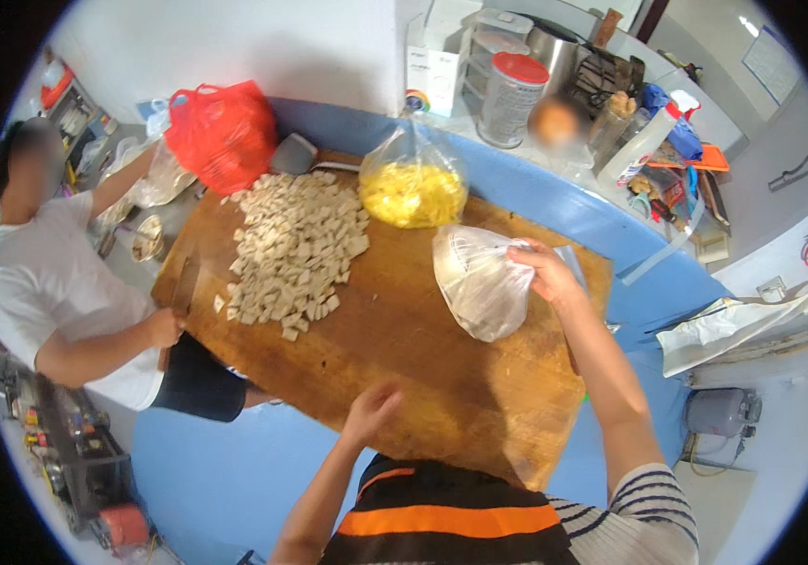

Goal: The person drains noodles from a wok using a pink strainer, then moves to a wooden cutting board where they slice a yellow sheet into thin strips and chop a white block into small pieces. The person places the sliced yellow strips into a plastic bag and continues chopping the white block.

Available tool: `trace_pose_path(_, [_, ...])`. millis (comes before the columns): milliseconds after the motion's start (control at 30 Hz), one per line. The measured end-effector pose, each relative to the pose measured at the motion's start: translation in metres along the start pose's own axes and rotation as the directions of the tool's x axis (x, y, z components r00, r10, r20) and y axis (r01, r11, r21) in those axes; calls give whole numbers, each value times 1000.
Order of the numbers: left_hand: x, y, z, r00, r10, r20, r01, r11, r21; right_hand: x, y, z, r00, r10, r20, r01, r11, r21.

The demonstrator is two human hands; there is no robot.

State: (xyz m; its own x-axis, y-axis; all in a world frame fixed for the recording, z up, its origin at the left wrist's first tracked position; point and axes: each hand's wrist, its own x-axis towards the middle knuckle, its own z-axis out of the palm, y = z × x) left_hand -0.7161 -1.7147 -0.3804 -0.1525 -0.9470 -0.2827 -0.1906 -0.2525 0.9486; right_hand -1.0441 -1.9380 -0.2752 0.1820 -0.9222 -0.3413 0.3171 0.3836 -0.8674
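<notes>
My right hand (545, 265) grips the gathered neck of a clear plastic bag (483, 286) with pale contents, over the right part of a large wooden board (404, 325). What fills the bag cannot be made out. Slightly blurred, my left hand (373, 412) hovers by the board's near edge with nothing in it. A heap of pale, diced pieces (298, 240) covers the board's left part. Behind my right hand's bag stands another clear bag (414, 194), holding yellow pieces.
At left a person (79, 304) holds a knife (186, 286) at the board's edge. A red plastic bag (224, 138) and a grey scoop-like tool (294, 154) sit at the back. A red-lidded jar (513, 99) and white bottle (637, 148) crowd the ledge beyond.
</notes>
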Motion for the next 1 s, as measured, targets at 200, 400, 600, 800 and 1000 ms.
trace_pose_path(200, [71, 63, 50, 966, 6, 260, 258, 107, -960, -61, 71, 49, 981, 118, 154, -178, 867, 466])
trace_pose_path(400, [32, 49, 44, 939, -120, 321, 333, 99, -938, -116, 118, 70, 978, 143, 151, -202, 823, 530])
trace_pose_path(600, [9, 25, 28, 977, -213, -9, 160, 762, -627, -145, 111, 63, 979, -63, 193, 159, 831, -533])
trace_pose_path(800, [16, -44, 10, 985, 132, -108, -129, 991, 36, -147, 168, 30, 966, -120, -227, 7, 896, -444])
trace_pose_path(1000, [-15, -42, 47, 980, 139, -144, -109, 974, 197, -198, 172, 19, 938, -122, -323, 70, 983, -167])
